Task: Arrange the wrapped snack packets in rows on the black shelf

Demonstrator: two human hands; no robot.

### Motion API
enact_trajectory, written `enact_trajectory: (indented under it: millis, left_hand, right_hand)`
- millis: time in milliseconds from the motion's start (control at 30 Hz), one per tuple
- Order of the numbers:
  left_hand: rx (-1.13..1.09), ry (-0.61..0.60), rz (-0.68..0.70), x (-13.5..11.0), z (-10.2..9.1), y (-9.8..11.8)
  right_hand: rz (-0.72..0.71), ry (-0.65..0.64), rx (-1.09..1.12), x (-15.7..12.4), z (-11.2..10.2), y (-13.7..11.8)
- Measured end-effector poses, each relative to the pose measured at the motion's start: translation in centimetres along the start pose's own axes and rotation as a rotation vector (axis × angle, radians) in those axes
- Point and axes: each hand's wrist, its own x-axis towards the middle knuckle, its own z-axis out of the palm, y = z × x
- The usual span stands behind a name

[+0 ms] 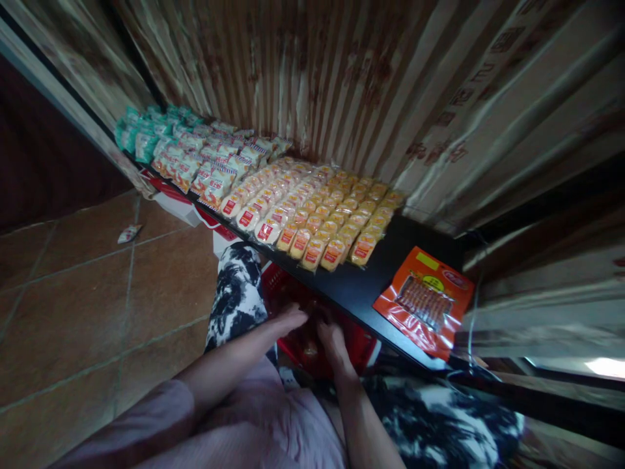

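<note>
Both my hands are down in a red plastic basket (276, 279) under the front edge of a black shelf. My left hand (294, 317) has its fingers curled together, reaching in from the left. Close beside it is my right hand (329, 331), its fingers bent in toward the left one. Between them the view is dark and blurred, so what they hold cannot be made out. Below the hands, shiny wrapped items (310, 348) show dimly in the basket.
On the black shelf (349, 286) stand rows of round and oval wrapped snacks (312, 215), white snack bags (215, 172), and green bags (144, 140). An orange sausage packet (424, 301) lies at right. A striped curtain (293, 71) hangs behind. One small packet (129, 234) is on the tiled floor.
</note>
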Motion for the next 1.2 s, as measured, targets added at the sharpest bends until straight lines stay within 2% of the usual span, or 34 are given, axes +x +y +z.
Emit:
enact_trajectory:
  millis: [133, 233, 467, 633, 800, 1000, 1200]
  left_hand:
    - [-0.113, -0.122, 0.007, -1.4, -1.2, 0.5]
    - [-0.221, -0.243, 0.033, -2.4, -2.3, 1.2]
    - [-0.405, -0.45, 0.076, -4.9, -5.5, 2.6]
    - [-0.466, -0.535, 0.142, -6.1, -7.2, 3.8]
    - [-0.563, -0.555, 0.169, -6.3, -7.3, 5.2]
    - [-0.732, -0.596, 0.161, -5.6, -6.4, 6.8]
    - [-0.743, -0.661, 0.175, -5.1, -5.7, 7.4]
  right_hand:
    - [0.03, -0.031, 0.092, -1.0, -1.1, -1.2]
    - [0.006, 0.0, 0.059, -1.9, -2.1, -2.6]
    - [-0.206, 0.136, -0.019, -4.0, -3.8, -5.6]
    - [-0.312, 0.196, -0.014, -4.9, -4.7, -7.3]
    - [-0.368, 0.286, -0.04, -5.0, -6.0, -8.1]
    - [-0.445, 0.289, -0.103, -4.6, -7.0, -7.7]
    - [-0.439, 0.341, -0.165, -4.0, -7.5, -7.2]
